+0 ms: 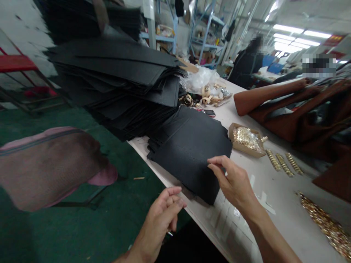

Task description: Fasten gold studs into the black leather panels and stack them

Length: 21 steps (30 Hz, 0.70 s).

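Observation:
My right hand [230,179] hovers over the front part of a pile of black leather-like panels [192,146]. Its thumb and forefinger come together in a pinch; whatever lies between the tips is too small to make out. Just off the table's near edge, my left hand [164,213] is loosely curled, fingertips apart, with nothing visible in it. Behind the front pile rises a much taller stack of black panels [109,69], its layers jutting out unevenly.
On the pale table [246,166] stand a carton of gold chain pieces [246,140], loose chain strips [285,164] and a longer chain heap [326,223]. Brown bags [274,98] line the right. A covered chair [55,164] stands left. A person [246,62] is behind.

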Each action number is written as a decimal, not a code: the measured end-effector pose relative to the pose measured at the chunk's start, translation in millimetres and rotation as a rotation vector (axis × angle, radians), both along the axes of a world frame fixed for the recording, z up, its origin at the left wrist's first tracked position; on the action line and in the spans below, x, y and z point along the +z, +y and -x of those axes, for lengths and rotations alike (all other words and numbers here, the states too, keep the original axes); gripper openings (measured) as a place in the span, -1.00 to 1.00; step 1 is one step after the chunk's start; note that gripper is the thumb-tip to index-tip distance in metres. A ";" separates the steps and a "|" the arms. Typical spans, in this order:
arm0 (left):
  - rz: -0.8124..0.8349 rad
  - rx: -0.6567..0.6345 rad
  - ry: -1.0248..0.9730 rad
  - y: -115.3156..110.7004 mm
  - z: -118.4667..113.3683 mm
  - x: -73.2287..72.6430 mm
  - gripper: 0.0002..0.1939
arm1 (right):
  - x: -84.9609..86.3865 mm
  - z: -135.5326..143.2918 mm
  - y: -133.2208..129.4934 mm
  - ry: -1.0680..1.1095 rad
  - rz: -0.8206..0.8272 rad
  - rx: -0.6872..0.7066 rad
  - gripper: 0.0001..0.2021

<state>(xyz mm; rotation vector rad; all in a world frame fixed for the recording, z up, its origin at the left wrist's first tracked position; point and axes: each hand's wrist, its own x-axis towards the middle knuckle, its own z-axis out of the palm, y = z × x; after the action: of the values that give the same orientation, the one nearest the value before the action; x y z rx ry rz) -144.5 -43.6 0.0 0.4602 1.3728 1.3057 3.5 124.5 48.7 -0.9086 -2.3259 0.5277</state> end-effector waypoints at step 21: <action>0.142 -0.110 -0.300 -9.9 -21.9 -11.8 -0.58 | -26.6 -67.5 -77.8 0.020 0.636 -0.084 -0.86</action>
<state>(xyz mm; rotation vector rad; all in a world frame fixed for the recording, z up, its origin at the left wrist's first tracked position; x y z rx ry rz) -122.5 -53.5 -11.8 0.2285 1.1619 1.1280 70.9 46.7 22.0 -1.2619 -2.1089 1.2725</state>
